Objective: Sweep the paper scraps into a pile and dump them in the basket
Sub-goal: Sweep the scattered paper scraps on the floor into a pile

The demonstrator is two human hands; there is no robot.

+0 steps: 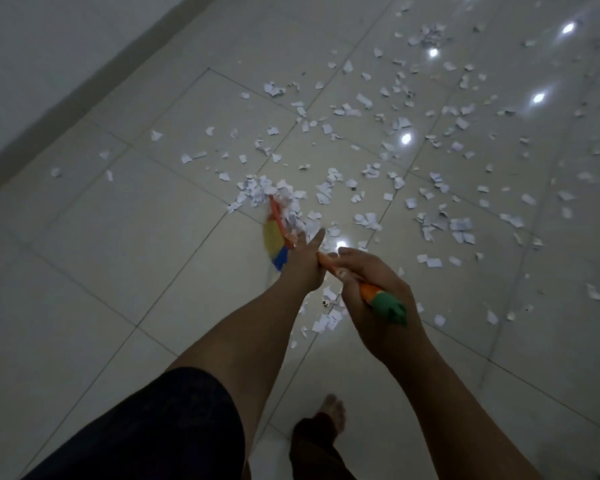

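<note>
floor (101, 237): glossy smooth tile | scraps (257, 192): white paper | broom (368, 289): plastic-looking handle

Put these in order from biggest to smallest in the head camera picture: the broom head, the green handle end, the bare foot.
1. Broom head, blurred but longest.
2 and 3. Green handle end and bare foot look much alike; the handle end is nearer the camera, so no ranking.

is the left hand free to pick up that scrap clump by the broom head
Probably not as things stand: the left hand is wrapped around the orange broom handle, as is the right hand. The clump lies on open tile, unblocked.
</note>
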